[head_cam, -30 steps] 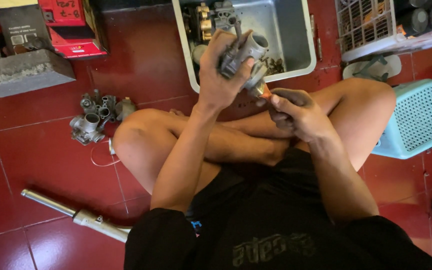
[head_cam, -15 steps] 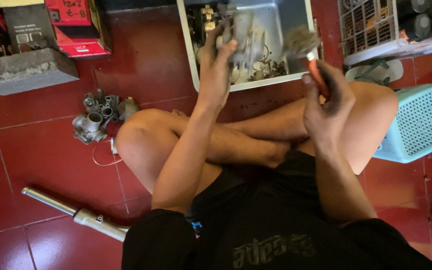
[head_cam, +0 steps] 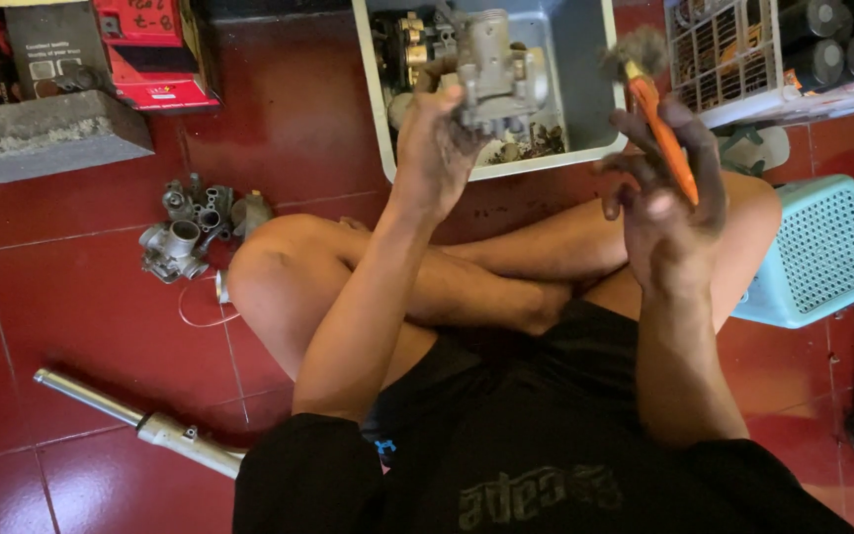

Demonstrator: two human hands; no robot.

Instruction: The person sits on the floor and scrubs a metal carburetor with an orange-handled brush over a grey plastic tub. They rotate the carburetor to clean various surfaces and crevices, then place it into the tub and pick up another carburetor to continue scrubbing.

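Observation:
I sit cross-legged on a red tiled floor. My left hand (head_cam: 434, 148) is raised and grips a grey metal carburetor body (head_cam: 496, 69), held over a grey plastic tub (head_cam: 585, 69). My right hand (head_cam: 666, 213) holds an orange-handled brush (head_cam: 656, 119) upright, its worn bristles pointing up, a little to the right of the carburetor and apart from it. Both hands are smeared with dark grime. The tub holds brass and metal parts and sits just beyond my knees.
Several grey carburetor parts (head_cam: 185, 232) lie on the floor at left, near a concrete block (head_cam: 46, 133) and red boxes (head_cam: 155, 49). A metal tube (head_cam: 140, 423) lies at lower left. A teal perforated basket (head_cam: 822, 252) and a white wire crate (head_cam: 733, 59) stand at right.
Both hands have risen from my lap. The left lifted the carburetor over the tub, and the right brought the brush up and away from it.

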